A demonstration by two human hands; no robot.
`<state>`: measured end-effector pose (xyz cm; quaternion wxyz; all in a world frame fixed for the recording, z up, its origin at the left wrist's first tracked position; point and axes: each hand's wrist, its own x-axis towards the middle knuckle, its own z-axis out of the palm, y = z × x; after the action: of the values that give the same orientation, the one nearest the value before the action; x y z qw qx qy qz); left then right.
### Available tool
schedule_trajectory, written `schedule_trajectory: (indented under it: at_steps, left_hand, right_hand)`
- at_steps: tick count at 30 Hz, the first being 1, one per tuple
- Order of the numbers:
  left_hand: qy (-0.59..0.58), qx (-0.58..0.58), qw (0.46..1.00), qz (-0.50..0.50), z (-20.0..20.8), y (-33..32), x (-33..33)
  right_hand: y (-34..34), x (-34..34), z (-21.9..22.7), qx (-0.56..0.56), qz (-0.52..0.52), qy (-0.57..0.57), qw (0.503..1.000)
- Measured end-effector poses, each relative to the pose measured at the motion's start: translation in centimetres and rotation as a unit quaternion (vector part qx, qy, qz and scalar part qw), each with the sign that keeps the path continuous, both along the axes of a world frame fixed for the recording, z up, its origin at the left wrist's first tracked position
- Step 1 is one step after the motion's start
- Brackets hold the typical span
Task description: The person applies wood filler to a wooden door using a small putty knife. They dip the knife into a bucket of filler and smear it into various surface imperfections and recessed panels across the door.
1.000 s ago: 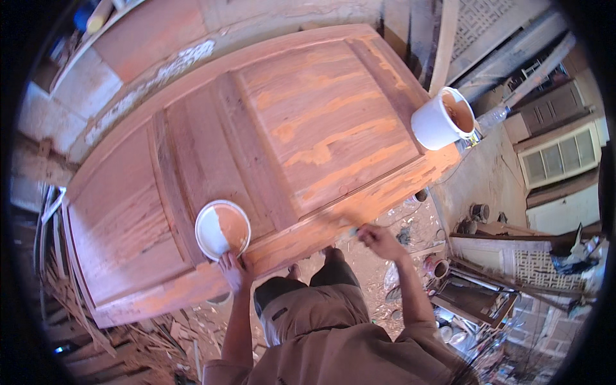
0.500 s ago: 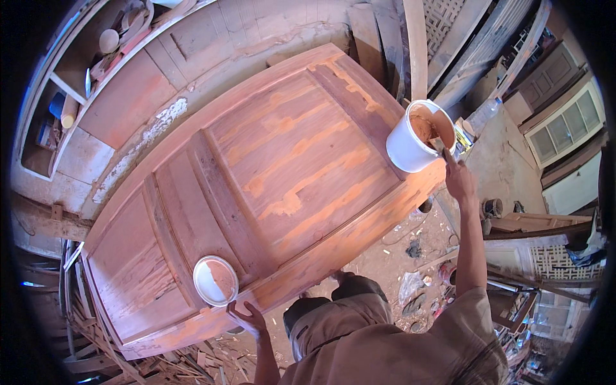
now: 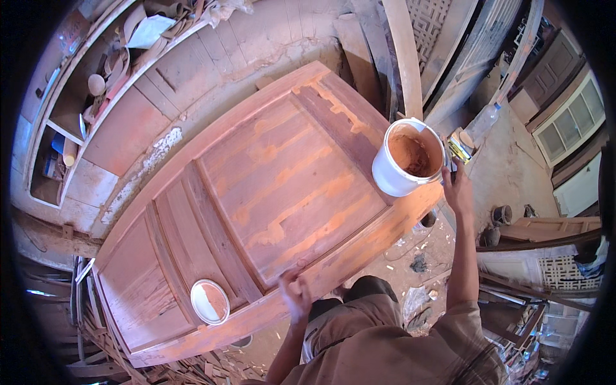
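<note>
A white bucket (image 3: 396, 172) with orange-brown filler paste (image 3: 410, 151) inside stands at the right end of a reddish wooden panelled door (image 3: 282, 179). Just outside the bucket's right rim is my right hand (image 3: 457, 189), its fingers bent around something dark and small that I cannot make out. Over the door's near edge hangs my left hand (image 3: 296, 296), smeared by motion, with its fingers seemingly curled. A round white lid (image 3: 204, 305), partly coated with the same paste, lies on the door's left part. Orange filler streaks mark the large panel.
Shelves (image 3: 83, 144) holding odds and ends line the left wall. Beyond the bucket are a small yellow packet (image 3: 459, 146) and a clear plastic bottle (image 3: 486, 120). Wood scraps (image 3: 192, 367) lie below the door at left. A glazed white frame (image 3: 569, 133) leans at far right.
My right hand has come out from the bucket's mouth to beside its rim; the tool seen in the paste no longer shows there. My left hand has moved right, away from the lid.
</note>
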<state>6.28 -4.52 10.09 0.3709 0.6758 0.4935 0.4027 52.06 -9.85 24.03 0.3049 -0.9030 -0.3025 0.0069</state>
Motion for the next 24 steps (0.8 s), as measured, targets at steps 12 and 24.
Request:
schedule_trajectory:
  at_steps: [12, 24]
  left_hand:
    - [-0.116, -0.172, 0.971, -0.119, 6.3, 7.4, 34.7]
    - [-0.147, -0.197, 0.968, -0.046, 6.1, 5.3, 30.9]
  right_hand:
    - [1.7, 2.4, -6.1, 0.153, -0.046, 0.282, 0.946]
    - [1.0, -1.9, -5.6, 0.171, -0.024, 0.306, 0.936]
